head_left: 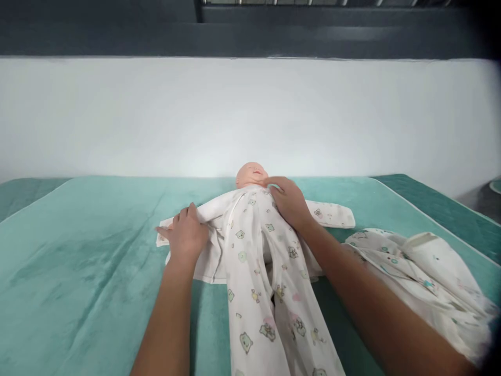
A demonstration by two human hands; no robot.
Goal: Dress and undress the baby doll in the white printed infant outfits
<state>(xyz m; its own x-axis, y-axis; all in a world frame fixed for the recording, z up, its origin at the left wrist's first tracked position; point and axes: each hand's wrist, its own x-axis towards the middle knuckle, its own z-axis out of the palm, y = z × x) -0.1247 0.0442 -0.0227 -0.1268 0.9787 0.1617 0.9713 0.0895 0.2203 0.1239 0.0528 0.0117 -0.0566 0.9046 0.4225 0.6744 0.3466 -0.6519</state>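
Note:
A baby doll lies on its back with its head toward the wall. Over its body is a white, bear-printed baby garment with long legs, and a white long-sleeved top spreads out beneath. My left hand is closed over the sleeve on the left, one finger sticking outward; its thumb is hidden. At the doll's neck and shoulder, my right hand has its thumb and fingers bent at the garment's collar edge. The other sleeve lies stretched out to the right.
A crumpled white printed cloth lies to the right, beside my right forearm. Everything rests on a green plush cover. A white wall rises behind, with a dark frame above it.

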